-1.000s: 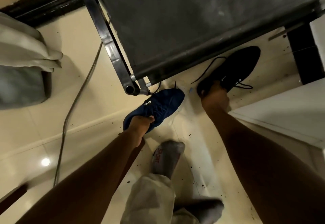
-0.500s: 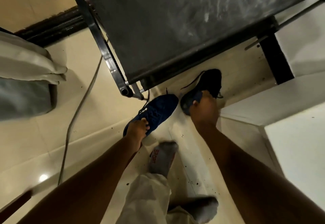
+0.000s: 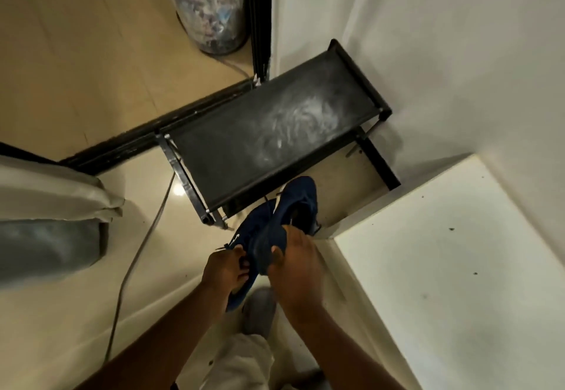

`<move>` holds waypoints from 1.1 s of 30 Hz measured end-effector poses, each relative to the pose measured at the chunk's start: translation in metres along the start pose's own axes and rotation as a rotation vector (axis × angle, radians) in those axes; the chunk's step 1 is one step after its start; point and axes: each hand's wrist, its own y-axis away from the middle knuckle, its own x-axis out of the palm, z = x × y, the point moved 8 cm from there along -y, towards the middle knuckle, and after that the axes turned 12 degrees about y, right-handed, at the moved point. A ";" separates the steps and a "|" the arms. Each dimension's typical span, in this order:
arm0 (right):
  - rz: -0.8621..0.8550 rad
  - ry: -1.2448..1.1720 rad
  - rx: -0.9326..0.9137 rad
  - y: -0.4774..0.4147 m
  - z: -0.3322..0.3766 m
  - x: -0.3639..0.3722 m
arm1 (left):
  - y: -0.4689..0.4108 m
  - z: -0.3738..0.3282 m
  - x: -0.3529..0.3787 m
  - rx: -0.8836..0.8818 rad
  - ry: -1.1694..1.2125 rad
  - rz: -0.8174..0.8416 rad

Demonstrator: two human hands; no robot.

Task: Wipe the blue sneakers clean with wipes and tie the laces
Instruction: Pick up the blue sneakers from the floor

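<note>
Two dark blue sneakers hang in the air in front of me, above the floor. My left hand (image 3: pixel 224 270) grips the heel end of the left sneaker (image 3: pixel 250 236), which shows a small white logo on its side. My right hand (image 3: pixel 295 267) grips the heel of the right sneaker (image 3: pixel 301 203), whose toe points away toward the rack. The two shoes touch each other. Loose dark laces dangle from them. No wipes are visible.
A dusty black shoe rack (image 3: pixel 269 132) stands against the white wall just beyond the shoes. A white cabinet top (image 3: pixel 443 261) is at my right. A grey cable (image 3: pixel 137 252) runs over the tiled floor at left, near folded bedding (image 3: pixel 46 206). A full plastic bag (image 3: pixel 211 7) stands farther off. My socked foot (image 3: pixel 258 310) is below.
Both hands have lifted the sneakers off the floor from beside and under the rack and brought them together. The view has risen and pulled back, so the whole rack shows.
</note>
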 end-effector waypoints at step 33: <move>-0.543 0.366 0.558 0.254 -0.282 -0.197 | 0.285 0.121 0.316 0.453 -0.563 0.685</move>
